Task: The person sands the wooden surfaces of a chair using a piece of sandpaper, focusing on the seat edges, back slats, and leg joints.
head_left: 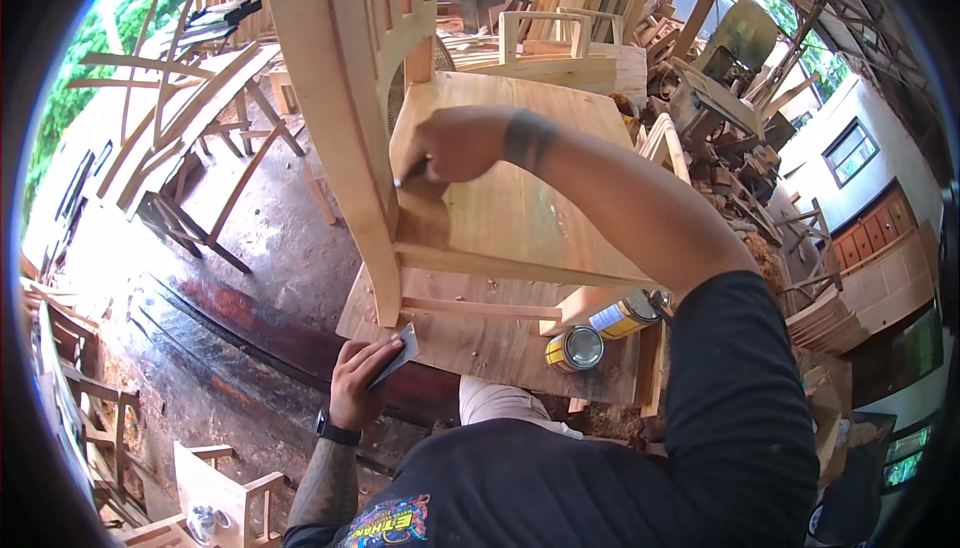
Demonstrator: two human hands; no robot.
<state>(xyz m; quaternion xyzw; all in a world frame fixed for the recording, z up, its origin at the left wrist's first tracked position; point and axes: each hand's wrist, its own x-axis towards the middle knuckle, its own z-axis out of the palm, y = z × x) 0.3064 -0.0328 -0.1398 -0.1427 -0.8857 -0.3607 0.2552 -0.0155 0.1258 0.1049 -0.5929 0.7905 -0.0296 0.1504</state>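
A pale wooden chair (540, 203) stands in front of me on a plywood board (480, 348), its tall back post (335, 118) at the left. Over the seat, my right hand (460, 148) is closed on a small thin tool, probably a putty knife, whose tip meets the corner where seat and post join. Its handle is hidden in my fist. Lower down, beside the foot of the post, my left hand (362, 373) grips a flat grey plate (397, 356) between thumb and fingers.
Two yellow-labelled cans, one nearer (575, 349) and one behind it (625, 316), sit on the board under the seat. Unfinished wooden frames (200, 118) stand at the left. Scrap wood (730, 148) is heaped at the right. A small stool (215, 488) is at lower left.
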